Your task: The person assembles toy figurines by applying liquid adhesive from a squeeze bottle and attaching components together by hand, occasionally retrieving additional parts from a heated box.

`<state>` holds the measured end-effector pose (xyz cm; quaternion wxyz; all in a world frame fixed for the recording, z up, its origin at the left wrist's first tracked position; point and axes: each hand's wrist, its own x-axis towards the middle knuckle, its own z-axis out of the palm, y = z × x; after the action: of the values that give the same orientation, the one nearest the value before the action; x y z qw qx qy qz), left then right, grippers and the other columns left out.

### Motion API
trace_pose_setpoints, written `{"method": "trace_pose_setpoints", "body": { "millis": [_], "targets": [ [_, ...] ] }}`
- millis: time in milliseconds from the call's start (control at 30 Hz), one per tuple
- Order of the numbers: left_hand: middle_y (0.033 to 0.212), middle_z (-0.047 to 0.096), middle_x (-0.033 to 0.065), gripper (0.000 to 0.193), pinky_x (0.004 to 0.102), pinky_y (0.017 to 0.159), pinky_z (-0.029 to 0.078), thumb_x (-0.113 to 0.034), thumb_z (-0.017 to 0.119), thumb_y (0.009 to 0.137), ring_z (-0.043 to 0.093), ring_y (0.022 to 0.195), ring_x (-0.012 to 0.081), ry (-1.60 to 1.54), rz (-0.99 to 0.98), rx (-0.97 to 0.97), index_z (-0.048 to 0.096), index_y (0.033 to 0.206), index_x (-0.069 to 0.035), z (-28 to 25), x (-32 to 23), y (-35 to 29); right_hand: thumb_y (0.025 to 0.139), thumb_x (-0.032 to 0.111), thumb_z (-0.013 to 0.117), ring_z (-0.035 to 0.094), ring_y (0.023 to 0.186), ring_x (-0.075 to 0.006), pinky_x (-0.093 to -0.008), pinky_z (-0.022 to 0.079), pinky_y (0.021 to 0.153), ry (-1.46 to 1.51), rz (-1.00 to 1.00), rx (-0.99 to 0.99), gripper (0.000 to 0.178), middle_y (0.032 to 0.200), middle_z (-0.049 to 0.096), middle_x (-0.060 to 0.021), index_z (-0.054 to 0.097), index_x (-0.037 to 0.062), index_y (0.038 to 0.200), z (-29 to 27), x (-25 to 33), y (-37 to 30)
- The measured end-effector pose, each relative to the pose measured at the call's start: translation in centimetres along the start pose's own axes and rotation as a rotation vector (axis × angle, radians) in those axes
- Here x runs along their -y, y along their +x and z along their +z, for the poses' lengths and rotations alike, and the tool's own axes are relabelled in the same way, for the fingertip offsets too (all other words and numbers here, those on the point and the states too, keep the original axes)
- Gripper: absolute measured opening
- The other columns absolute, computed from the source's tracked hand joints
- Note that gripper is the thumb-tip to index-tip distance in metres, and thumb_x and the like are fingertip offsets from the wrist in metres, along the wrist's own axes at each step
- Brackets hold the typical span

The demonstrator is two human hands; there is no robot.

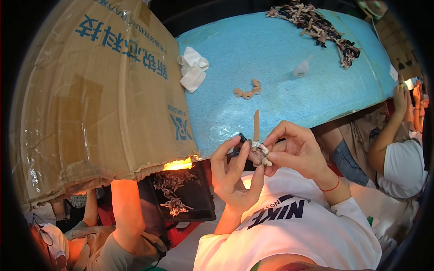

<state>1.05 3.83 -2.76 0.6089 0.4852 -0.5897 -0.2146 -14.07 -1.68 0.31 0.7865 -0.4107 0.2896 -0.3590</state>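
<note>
White shirt [334, 235] nearest me | left hand [235, 180] and right hand [298, 152] both pinch the small figure [256, 157], beside near edge of the blue worktop [217, 113] | I should press lightly, keeping the tan blade-shaped piece [257, 126] straight | where they meet is covered, I cannot judge fit | far pile [316, 28], cut by upper border

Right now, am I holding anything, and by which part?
Yes, a small figure with a tan blade-shaped piece pointing up: your left hand holds its darker side, and your right hand pinches its pale side by the fingertips.
</note>
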Motion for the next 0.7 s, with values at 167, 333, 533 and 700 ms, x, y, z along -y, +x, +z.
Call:
{"method": "trace_pose_setpoints", "body": {
  "millis": [167,333,533,700],
  "targets": [
    [0.120,0.044,0.0180,0.049,0.0333,0.085,0.045,0.008,0.070,0.062,0.051,0.104,0.0267,-0.232,-0.148,-0.034,0.060,0.110,0.003,0.3,0.7,-0.5,0.081,-0.004,0.058,0.064,0.073,-0.0172,-0.0248,0.055,0.063,-0.002,0.002,-0.027,0.023,0.085,0.056,-0.0103,0.048,-0.0061,0.102,0.0,0.2,-0.2],
    [0.122,0.043,0.0158,0.050,0.0349,0.087,0.044,-0.004,0.077,0.062,0.048,0.106,0.0279,-0.295,-0.139,-0.103,0.061,0.109,0.000,0.6,0.6,-1.1,0.081,-0.004,0.058,0.064,0.071,-0.0170,-0.0246,0.055,0.062,-0.044,-0.008,-0.020,0.025,0.083,0.056,-0.0103,0.047,-0.0057,0.103,0.0,0.5,-0.4],
    [0.121,0.044,0.0172,0.050,0.0358,0.088,0.043,0.001,0.076,0.062,0.048,0.107,0.0284,-0.321,-0.133,-0.087,0.061,0.110,0.001,0.7,0.3,-0.6,0.081,-0.004,0.058,0.064,0.071,-0.0168,-0.0249,0.055,0.062,-0.038,-0.040,-0.018,0.029,0.082,0.056,-0.0093,0.046,-0.0061,0.107,0.3,0.5,-0.3],
    [0.120,0.044,0.0188,0.050,0.0366,0.090,0.042,0.010,0.068,0.061,0.048,0.108,0.0292,-0.286,-0.149,-0.079,0.059,0.110,0.004,0.8,-0.4,-0.3,0.080,-0.007,0.055,0.064,0.072,-0.0175,-0.0256,0.055,0.063,-0.024,0.010,0.049,0.034,0.088,0.055,-0.0104,0.044,-0.0058,0.112,0.0,0.7,-0.1]
  ]
}}
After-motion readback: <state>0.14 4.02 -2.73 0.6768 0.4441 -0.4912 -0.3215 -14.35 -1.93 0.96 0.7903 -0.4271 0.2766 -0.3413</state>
